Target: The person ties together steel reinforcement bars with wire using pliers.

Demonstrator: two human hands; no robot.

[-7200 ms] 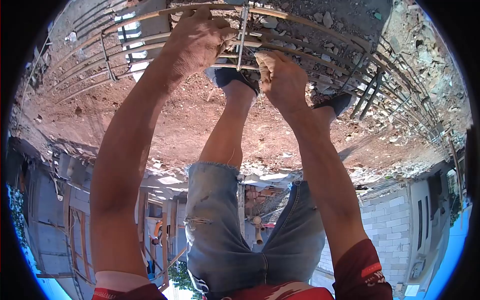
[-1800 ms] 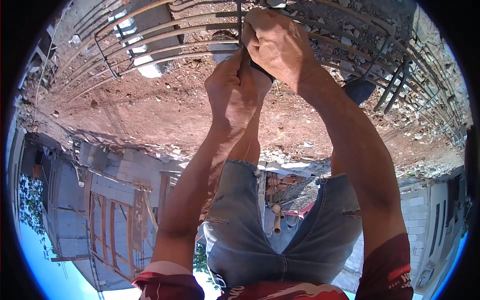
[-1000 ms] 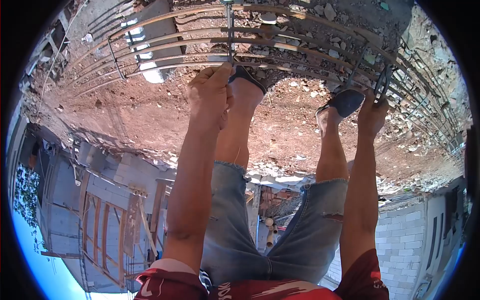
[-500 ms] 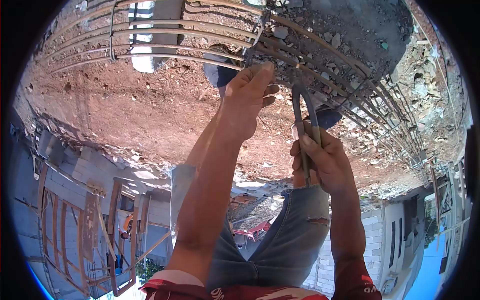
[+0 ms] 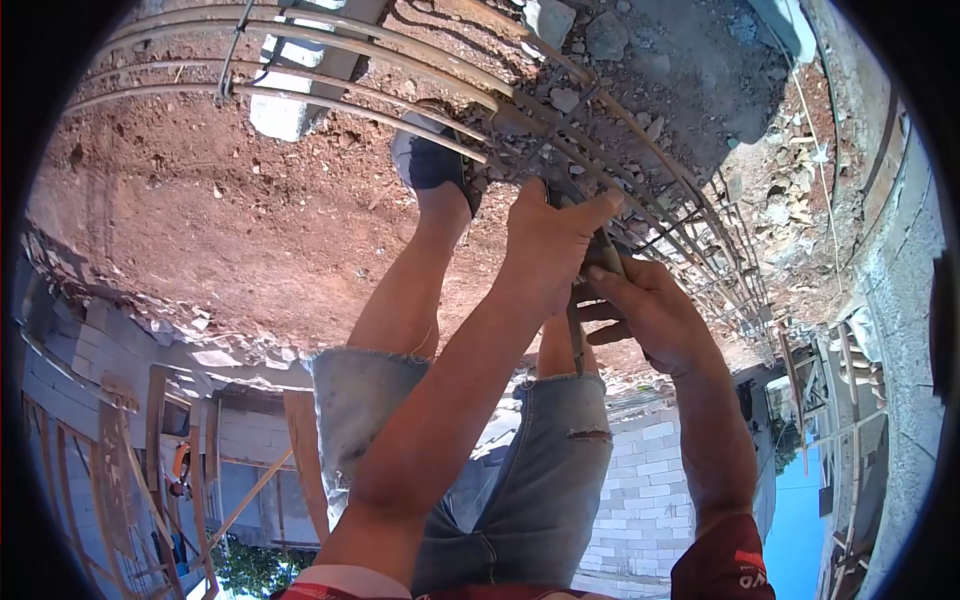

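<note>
A long cage of steel rebars runs across the top of the view, with thin square stirrups around its bars. At its middle my left hand is closed beside a stirrup joint, thumb stretched to the right. What its fingers hold is hidden behind the hand. Just below and to the right, my right hand grips the handles of steel pincers. One handle hangs down past the fingers. The head of the pincers lies by my left hand at the bars, mostly covered.
My shod left foot stands under the bars on reddish, stony soil. A pale concrete block lies below the bars at the left. Rubble covers the right side. Block walls and wooden posts appear lower down.
The pincers have moved up to my left hand at the bars and now overlap it. My left hand has shifted right and down, and the view has turned slightly.
</note>
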